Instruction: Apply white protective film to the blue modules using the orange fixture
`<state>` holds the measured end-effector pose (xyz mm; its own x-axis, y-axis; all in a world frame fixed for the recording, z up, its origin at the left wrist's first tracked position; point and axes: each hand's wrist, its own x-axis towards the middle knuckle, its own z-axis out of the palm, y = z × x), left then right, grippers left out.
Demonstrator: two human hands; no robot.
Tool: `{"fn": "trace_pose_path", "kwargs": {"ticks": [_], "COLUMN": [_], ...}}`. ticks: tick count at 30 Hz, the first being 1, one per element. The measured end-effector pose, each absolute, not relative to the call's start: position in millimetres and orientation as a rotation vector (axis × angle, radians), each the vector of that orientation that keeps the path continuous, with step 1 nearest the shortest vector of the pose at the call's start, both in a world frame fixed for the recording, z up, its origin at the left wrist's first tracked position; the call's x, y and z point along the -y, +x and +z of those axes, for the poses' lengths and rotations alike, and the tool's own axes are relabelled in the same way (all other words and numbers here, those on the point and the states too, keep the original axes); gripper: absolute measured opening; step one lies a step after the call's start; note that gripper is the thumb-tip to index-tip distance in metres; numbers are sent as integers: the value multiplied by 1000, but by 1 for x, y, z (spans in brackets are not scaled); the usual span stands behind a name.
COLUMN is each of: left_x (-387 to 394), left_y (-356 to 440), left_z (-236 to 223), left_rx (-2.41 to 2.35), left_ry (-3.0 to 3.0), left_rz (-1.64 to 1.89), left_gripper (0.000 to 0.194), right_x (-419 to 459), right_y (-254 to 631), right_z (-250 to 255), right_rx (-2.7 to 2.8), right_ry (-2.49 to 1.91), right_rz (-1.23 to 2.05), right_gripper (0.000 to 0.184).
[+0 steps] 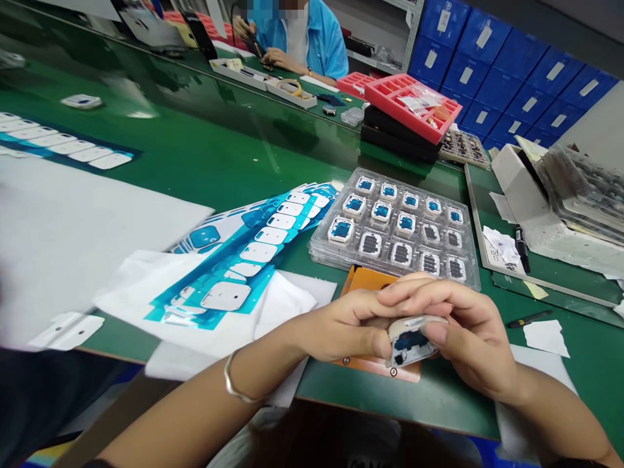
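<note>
My left hand (341, 328) and my right hand (458, 331) meet above the green bench, and both pinch a small white-framed part with a blue centre (411, 341). Its lower edge sits between my fingers and thumbs, and my fingers hide part of it. Just below my hands lies an orange fixture (368, 281), mostly covered by them. Beyond them stands a clear plastic tray (394, 227) holding rows of similar parts, some blue and some dark. To the left of my left hand lies a blue-and-white sticker sheet (234, 273) on white paper.
A black marker (522, 250) lies on a metal tray at right, beside a white box (521, 188). Red and black stacked trays (412, 107) stand behind. Blue bins (507, 71) line the far wall. A co-worker in a blue top (302, 39) works across the bench.
</note>
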<state>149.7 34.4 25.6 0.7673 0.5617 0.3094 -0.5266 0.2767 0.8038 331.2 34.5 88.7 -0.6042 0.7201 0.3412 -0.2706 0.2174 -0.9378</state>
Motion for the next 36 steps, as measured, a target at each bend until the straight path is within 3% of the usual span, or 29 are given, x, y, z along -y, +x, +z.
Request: {"fn": "trace_pose_path", "kwargs": {"ticks": [6, 11, 20, 36], "left_x": [-35, -28, -33, -34], "left_y": [150, 152, 156, 151], "left_z": [31, 37, 44, 44], "left_rx": [-63, -114, -112, -214], "left_ry": [1162, 959, 927, 1082], "left_rz": [812, 786, 863, 819], "left_gripper": [52, 65, 46, 63], "right_x": [-35, -31, -29, -25], "right_y": [333, 335, 336, 333], "right_z": [90, 91, 94, 96], "right_rx": [1665, 1484, 1507, 1465], "right_ry": [-433, -556, -516, -629], "right_rz": [1555, 1765, 1794, 1861], "right_gripper": [25, 36, 53, 53]}}
